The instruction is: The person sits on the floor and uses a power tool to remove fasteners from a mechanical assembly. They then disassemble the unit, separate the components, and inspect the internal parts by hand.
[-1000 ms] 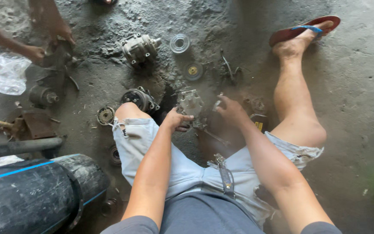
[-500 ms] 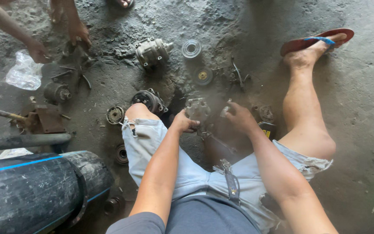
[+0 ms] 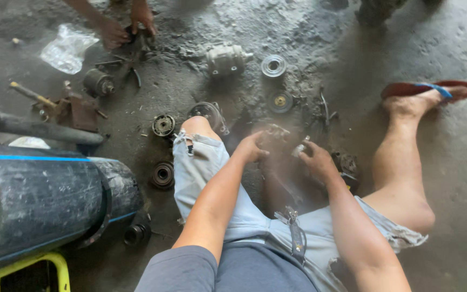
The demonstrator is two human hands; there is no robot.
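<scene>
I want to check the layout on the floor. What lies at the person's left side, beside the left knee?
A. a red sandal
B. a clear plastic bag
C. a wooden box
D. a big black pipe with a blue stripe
D: the black pipe lies left of the left knee.

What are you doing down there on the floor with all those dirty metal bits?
A person sits on the gritty concrete floor, legs apart. Their left hand and right hand work on a small greasy metal part between the knees, blurred. Round metal pulleys lie around. Another person's hands handle parts farther off.
</scene>
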